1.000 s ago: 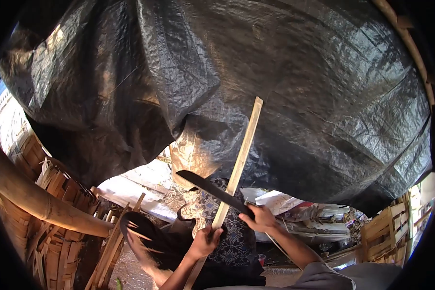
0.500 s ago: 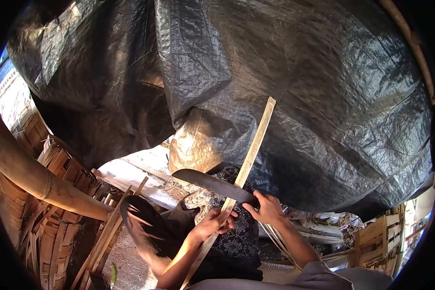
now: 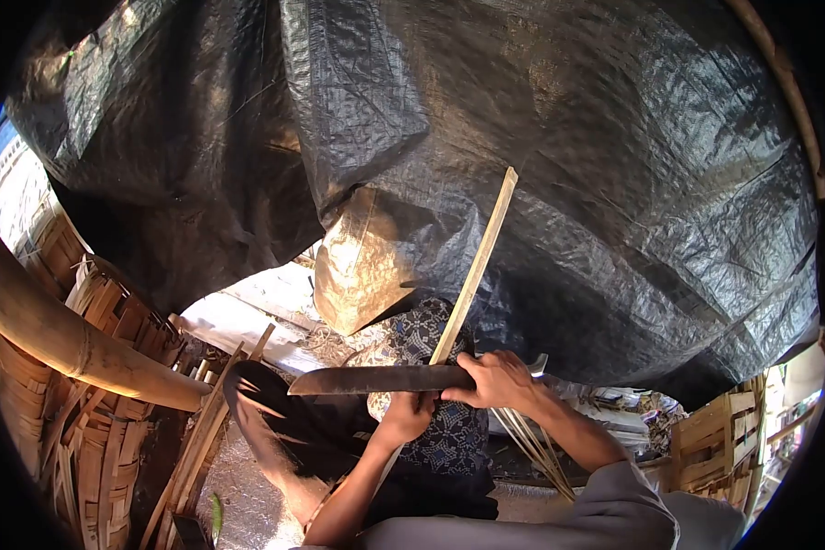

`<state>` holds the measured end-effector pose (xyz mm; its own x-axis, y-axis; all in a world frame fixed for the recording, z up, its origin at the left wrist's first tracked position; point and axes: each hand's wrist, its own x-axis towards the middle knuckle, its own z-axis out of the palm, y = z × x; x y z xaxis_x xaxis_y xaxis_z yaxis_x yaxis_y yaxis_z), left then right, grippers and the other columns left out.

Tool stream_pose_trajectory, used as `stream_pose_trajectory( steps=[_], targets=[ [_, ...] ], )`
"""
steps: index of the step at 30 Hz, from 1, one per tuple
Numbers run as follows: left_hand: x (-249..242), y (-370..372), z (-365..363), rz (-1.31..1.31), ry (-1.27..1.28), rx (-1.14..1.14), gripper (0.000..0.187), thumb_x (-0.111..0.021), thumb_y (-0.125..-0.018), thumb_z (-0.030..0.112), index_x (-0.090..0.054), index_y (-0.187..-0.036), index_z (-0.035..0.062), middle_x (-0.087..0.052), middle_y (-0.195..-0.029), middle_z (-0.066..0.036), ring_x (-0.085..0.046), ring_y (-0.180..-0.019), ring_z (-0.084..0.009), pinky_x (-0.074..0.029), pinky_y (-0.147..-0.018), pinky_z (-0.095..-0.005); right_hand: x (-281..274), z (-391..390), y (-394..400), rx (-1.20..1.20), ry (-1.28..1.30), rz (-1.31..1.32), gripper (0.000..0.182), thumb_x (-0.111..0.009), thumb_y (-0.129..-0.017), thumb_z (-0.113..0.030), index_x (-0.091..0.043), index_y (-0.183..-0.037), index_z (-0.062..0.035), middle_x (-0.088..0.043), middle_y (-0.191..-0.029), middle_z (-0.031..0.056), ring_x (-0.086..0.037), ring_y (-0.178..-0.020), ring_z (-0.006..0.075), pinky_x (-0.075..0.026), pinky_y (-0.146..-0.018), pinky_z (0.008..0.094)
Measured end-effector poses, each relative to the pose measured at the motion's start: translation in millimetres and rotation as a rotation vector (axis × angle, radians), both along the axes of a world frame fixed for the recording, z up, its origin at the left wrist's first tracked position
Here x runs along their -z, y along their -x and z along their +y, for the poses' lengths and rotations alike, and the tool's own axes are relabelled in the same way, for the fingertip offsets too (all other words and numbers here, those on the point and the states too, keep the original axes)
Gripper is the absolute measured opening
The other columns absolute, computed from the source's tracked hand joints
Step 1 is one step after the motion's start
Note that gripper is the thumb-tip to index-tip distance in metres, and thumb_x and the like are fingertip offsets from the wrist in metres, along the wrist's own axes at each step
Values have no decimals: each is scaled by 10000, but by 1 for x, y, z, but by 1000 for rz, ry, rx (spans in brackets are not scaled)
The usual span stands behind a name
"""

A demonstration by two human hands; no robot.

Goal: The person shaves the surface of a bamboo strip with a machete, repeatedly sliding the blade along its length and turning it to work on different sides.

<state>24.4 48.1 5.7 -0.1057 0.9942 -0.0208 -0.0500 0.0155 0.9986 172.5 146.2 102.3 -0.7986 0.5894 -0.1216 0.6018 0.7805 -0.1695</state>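
My right hand [image 3: 497, 379] grips a machete [image 3: 367, 379] by its handle end. The dark, broad blade points left and lies nearly level across a pale bamboo strip [image 3: 478, 264]. Above the blade the strip rises, slanting up to the right. Just below the blade, my left hand [image 3: 405, 420] is closed around the strip, and its fingertips are partly hidden. Patterned dark cloth [image 3: 449, 445] covers the lap under both hands. A bundle of thin strips [image 3: 533, 449] sits under my right forearm.
A black tarpaulin [image 3: 559, 220] hangs across the front. On the left, a thick bamboo pole [image 3: 87, 353] slants down past woven bamboo baskets [image 3: 101, 458]. Split bamboo pieces [image 3: 202, 431] lean near the left knee. Another woven basket [image 3: 720, 440] stands at right.
The machete has swung from a slant to nearly level and moved slightly down the strip, close to my left hand. My right hand now lies further over the handle.
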Motion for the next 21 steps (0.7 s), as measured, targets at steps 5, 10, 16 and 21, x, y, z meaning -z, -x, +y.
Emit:
stream_pose_trajectory(
  steps=[5,10,16,21],
  targets=[
    [-5,-1,-2,-35,-59,-17,136,-471,-870,-2,-540,-987,-12,-527,-730,-59,-503,-649,-127,-419,-573,-284,6,1,-6,-78,27,47,587,-555,-775,-600,-523,-902,-27,-527,-478,143,-582,-468,343,-476,-480,422],
    [-11,1,-3,-107,168,41,146,-478,-911,100,-547,-896,-28,-521,-668,-43,-491,-589,-113,-415,-538,-281,4,-2,-11,-12,-76,104,534,-567,-805,-525,-482,-970,-24,-563,-558,162,-590,-503,349,-463,-460,432],
    [-11,6,-5,-137,283,76,304,-452,-947,251,-533,-811,-8,-492,-600,-13,-459,-510,-86,-377,-474,-259,28,4,-11,103,-248,210,445,-618,-785,-462,-515,-937,-56,-564,-715,146,-596,-618,314,-481,-538,405],
    [-11,9,-10,-78,243,30,263,-467,-938,209,-525,-818,-18,-516,-594,-54,-466,-492,-95,-371,-462,-278,40,-3,-4,120,-178,320,496,-605,-772,-509,-499,-904,-43,-556,-556,140,-590,-478,316,-463,-425,404]
  ],
)
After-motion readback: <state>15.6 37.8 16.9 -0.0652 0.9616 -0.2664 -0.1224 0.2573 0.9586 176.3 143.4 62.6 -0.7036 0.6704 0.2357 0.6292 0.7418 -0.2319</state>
